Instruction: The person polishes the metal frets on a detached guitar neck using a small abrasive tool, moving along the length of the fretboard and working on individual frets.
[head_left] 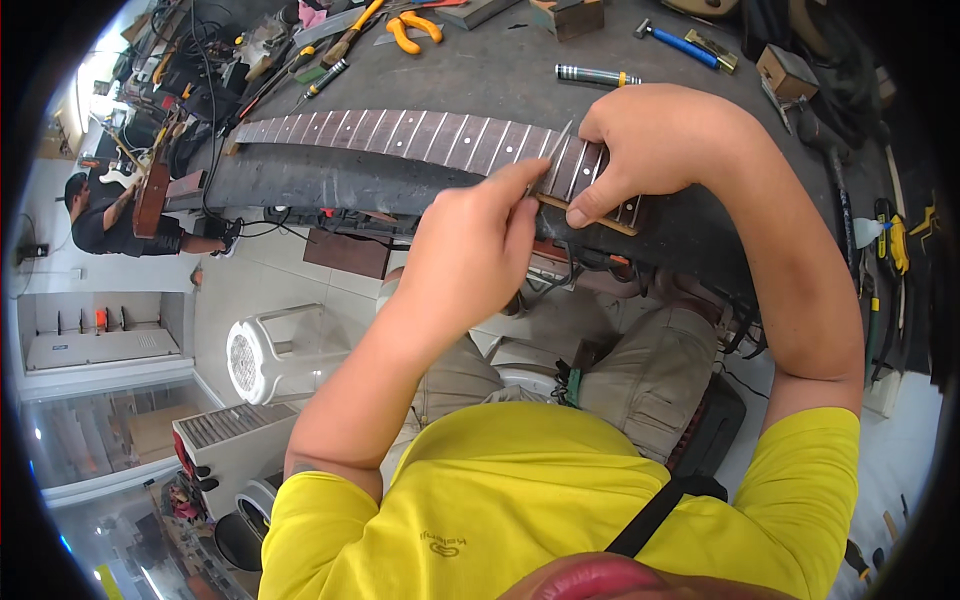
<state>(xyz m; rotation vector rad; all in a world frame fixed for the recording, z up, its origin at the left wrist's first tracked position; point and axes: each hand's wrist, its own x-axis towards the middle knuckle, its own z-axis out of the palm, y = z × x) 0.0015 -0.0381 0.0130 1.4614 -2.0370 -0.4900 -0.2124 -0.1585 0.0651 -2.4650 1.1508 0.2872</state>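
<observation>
No labels or signs can be made out from here; the nearest things to packages are a small brown box (786,70) at the far right of the bench and a dark wooden block (568,16) at its far edge, both plain. On the dark bench top (470,70) lies a guitar neck (400,133), its fretboard facing up, long axis running left to right across the bench's near edge, the narrow end pointing left and the wider end under the hands on the right. The right hand (655,145) presses down on that wider end, fingers curled over the fretboard and thumb on the near side edge, clamped on the neck. The left hand (475,250) sits just in front of the neck, below and to the left of the right hand, fingers and thumb pinched together on a thin metal tool (553,157) (a slim file or blade, too narrow to tell which). The tool slants up and to the right, its tip crossing the frets right beside the right hand's thumb. Farther back on the bench are orange-handled pliers (413,29), a blue-handled hammer (680,43) and a striped-grip tool with a yellow band (597,75), all well apart from the hands. Off to the left, another person in dark clothes (105,225) crouches on the floor, and a white fan (270,352) stands below the bench.
</observation>
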